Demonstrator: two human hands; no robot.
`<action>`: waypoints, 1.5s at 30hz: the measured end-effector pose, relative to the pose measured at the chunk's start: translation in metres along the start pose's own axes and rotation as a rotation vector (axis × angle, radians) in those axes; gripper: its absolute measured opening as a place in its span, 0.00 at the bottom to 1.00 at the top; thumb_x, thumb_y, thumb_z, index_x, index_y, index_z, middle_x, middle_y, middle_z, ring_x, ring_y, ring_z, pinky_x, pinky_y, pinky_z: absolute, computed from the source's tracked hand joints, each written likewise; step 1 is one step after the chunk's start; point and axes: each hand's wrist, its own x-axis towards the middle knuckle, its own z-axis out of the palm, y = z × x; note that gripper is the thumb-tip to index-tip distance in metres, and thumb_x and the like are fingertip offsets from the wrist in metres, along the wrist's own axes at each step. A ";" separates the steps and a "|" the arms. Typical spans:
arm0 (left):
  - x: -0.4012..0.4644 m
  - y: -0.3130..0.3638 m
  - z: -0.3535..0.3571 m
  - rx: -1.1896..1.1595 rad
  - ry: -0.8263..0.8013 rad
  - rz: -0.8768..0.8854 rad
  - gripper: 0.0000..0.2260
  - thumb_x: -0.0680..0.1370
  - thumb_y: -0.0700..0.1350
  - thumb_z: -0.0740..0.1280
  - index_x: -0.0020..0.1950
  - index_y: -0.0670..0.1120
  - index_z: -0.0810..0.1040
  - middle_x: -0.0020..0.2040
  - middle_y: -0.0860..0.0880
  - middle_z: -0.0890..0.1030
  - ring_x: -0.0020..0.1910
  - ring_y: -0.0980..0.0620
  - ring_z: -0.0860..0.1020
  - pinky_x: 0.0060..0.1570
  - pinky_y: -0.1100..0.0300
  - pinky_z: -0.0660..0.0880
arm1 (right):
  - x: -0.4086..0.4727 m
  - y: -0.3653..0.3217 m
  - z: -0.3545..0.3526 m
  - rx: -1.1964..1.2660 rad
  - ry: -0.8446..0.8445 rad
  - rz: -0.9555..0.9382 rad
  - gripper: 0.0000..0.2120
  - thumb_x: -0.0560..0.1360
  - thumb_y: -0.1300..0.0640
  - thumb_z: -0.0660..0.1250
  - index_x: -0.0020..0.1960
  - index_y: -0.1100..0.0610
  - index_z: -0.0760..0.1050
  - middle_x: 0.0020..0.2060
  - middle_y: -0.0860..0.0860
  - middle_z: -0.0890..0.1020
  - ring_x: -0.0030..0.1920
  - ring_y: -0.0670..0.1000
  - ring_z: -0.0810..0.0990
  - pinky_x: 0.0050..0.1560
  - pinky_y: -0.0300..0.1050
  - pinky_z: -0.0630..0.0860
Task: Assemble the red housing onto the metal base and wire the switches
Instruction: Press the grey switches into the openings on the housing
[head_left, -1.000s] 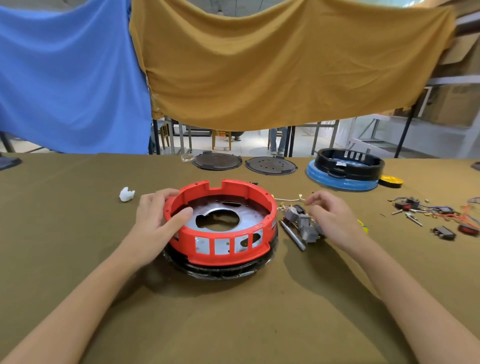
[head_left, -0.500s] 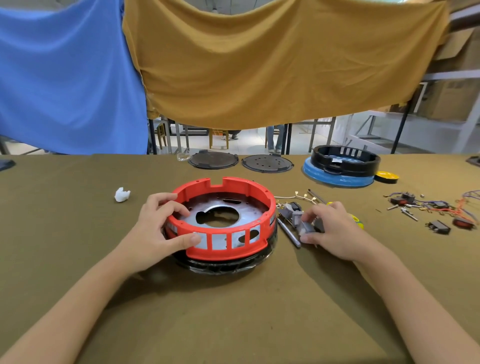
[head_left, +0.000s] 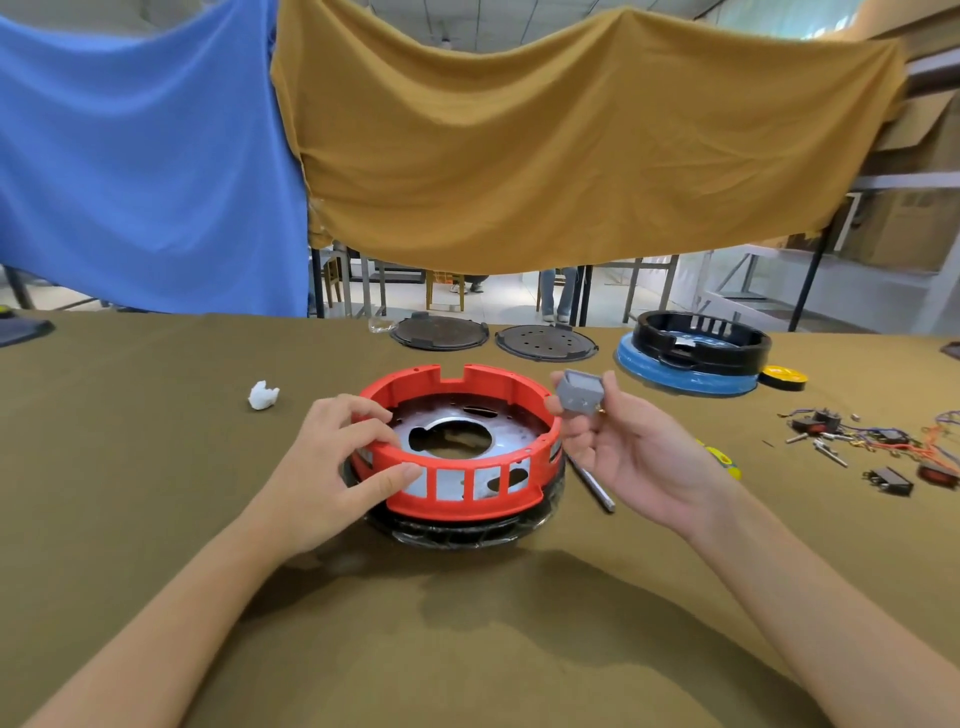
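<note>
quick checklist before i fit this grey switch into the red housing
1. Right hand pinches the grey switch: ok.
2. Left hand steadies the red housing: ok.
3. Housing seated level on the metal base: cannot tell, far rim looks raised.
4. Front slots open: ok.
5. Switch terminals wired: cannot tell.
6. Metal rod lies beside the housing, out of the way: ok.

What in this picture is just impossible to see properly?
Head view, the only one:
- Underside of the grey switch: hidden by the right hand pinching it.
- Left wall of the red housing: covered by the left hand.
- Wire bundle at right: too small to tell connections, cut by the frame edge.
- Metal base: fasteners indiscernible.
</note>
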 end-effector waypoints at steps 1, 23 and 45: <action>0.000 0.000 -0.001 0.003 0.005 0.000 0.13 0.72 0.67 0.66 0.48 0.60 0.79 0.60 0.61 0.73 0.67 0.56 0.66 0.62 0.68 0.63 | 0.005 0.004 0.005 -0.019 0.007 -0.011 0.18 0.79 0.50 0.61 0.58 0.60 0.83 0.47 0.58 0.83 0.38 0.47 0.79 0.40 0.39 0.80; 0.015 0.033 0.032 0.426 0.116 0.362 0.14 0.78 0.52 0.63 0.45 0.44 0.81 0.39 0.52 0.76 0.40 0.50 0.73 0.45 0.51 0.71 | 0.007 0.030 0.012 -0.503 0.029 -0.317 0.18 0.68 0.62 0.77 0.55 0.52 0.80 0.52 0.55 0.84 0.53 0.57 0.83 0.52 0.52 0.81; 0.003 0.045 0.035 0.384 0.149 0.241 0.13 0.78 0.51 0.61 0.49 0.44 0.79 0.42 0.54 0.75 0.41 0.51 0.74 0.48 0.51 0.70 | 0.002 0.029 0.012 -0.046 -0.009 0.024 0.16 0.81 0.59 0.59 0.65 0.66 0.74 0.48 0.60 0.81 0.35 0.47 0.75 0.37 0.39 0.77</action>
